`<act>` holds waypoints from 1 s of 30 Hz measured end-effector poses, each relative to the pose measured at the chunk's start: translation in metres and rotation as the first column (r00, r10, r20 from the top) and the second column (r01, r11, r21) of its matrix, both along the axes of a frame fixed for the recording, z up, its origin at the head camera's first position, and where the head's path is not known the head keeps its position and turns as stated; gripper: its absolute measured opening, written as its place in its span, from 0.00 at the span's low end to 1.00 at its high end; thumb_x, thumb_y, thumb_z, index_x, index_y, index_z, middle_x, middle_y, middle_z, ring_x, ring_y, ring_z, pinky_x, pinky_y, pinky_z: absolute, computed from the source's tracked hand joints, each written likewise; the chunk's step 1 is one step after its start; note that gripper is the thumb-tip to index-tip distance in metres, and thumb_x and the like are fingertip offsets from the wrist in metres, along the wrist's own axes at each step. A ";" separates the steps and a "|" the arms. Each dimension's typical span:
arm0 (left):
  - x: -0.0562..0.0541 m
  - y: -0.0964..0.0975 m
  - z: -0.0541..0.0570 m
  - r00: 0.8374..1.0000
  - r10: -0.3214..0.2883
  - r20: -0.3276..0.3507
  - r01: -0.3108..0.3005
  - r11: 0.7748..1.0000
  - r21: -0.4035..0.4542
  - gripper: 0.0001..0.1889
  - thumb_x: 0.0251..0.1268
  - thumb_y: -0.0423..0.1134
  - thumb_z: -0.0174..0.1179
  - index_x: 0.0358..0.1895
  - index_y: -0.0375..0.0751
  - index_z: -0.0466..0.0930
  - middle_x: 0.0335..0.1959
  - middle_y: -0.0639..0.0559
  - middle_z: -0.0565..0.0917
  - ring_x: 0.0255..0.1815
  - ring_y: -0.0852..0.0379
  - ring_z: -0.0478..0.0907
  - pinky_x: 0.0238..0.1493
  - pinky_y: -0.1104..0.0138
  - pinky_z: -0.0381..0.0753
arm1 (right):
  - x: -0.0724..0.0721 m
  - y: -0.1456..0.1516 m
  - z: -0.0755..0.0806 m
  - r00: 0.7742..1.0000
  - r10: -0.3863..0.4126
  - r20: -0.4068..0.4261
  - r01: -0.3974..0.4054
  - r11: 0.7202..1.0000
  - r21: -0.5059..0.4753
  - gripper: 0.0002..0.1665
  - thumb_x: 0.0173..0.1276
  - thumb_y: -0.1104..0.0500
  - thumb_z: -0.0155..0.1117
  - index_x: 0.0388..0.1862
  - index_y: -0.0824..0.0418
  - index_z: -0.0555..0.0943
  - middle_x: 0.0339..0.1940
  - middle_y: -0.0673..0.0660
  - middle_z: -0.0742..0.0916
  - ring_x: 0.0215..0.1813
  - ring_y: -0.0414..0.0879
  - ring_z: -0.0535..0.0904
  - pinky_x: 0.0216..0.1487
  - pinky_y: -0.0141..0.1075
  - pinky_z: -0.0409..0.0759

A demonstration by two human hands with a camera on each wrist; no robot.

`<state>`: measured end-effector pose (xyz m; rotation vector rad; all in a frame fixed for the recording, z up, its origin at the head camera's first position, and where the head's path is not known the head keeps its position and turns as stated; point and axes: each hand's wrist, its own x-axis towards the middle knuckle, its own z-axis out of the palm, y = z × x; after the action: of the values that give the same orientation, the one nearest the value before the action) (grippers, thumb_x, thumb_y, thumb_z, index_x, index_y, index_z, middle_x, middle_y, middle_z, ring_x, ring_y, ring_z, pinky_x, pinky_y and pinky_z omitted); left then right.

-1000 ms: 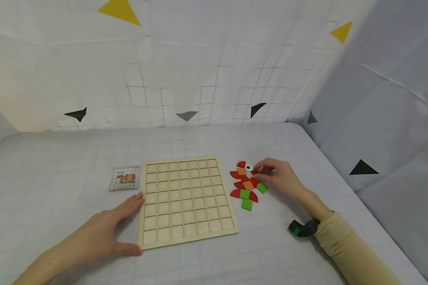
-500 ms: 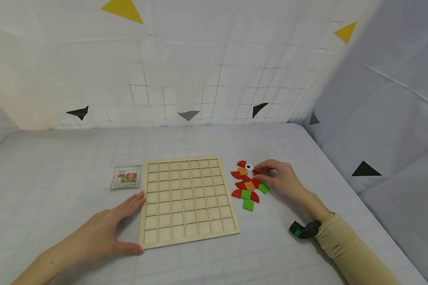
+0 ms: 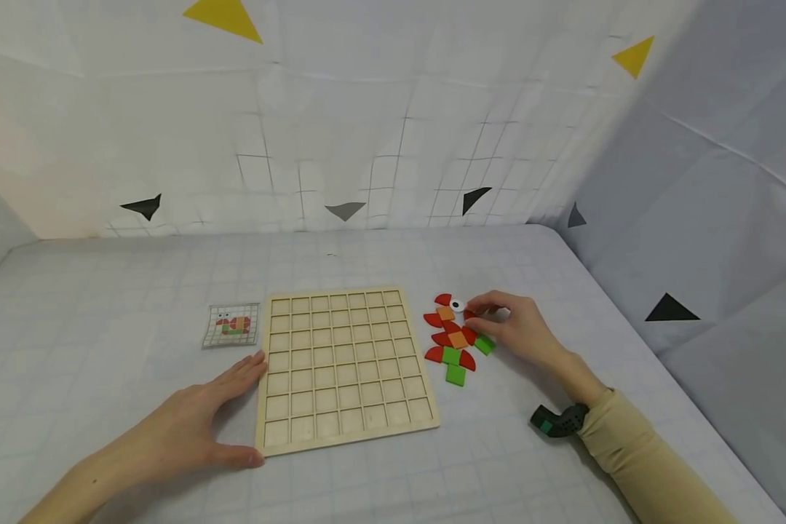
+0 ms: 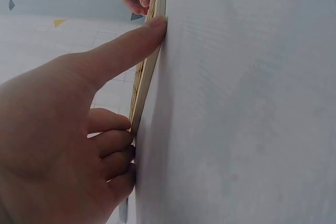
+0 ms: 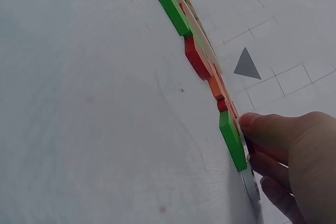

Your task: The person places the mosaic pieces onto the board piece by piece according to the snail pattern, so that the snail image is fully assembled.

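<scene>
My left hand [image 3: 186, 428] rests on the table with its fingertips and extended thumb touching the left edge of a wooden grid board [image 3: 348, 356]. The board's square cells hold nothing. Right of it lies a loose group of flat tiles: red quarter-circles [image 3: 434, 354], orange squares [image 3: 458, 340], green squares [image 3: 455, 375] and a white eye tile [image 3: 456, 305]. At the upper right of that group, my right hand [image 3: 514, 325] pinches a red tile [image 3: 469, 316] between thumb and fingers, which partly hide it. In the right wrist view, a green tile [image 5: 232, 141] lies just beside the thumb.
A small pattern card [image 3: 232, 325] with a red, orange and green figure on a grid lies left of the board. White sheeting with coloured triangles rises behind the table, and a grey side wall [image 3: 714, 218] stands at the right.
Both hands, the board and the tiles keep nearly the same places. Only a slight shift of the head view shows.
</scene>
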<state>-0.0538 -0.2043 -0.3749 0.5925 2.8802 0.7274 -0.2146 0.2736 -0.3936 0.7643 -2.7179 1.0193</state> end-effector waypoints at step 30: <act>0.000 0.000 0.000 1.000 -0.014 0.003 0.014 1.000 0.013 0.59 0.41 0.79 0.63 0.77 0.51 0.61 0.80 0.57 0.59 0.76 0.48 0.63 0.65 0.46 0.71 | 0.020 -0.054 0.031 0.999 0.009 0.052 -0.003 0.992 -0.122 0.15 0.62 0.54 0.75 0.48 0.52 0.86 0.41 0.46 0.89 0.41 0.42 0.80 0.44 0.39 0.81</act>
<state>-0.0538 -0.2044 -0.3753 0.6120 2.8682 0.7444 -0.1950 0.2192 -0.3628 0.7354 -2.6671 1.2107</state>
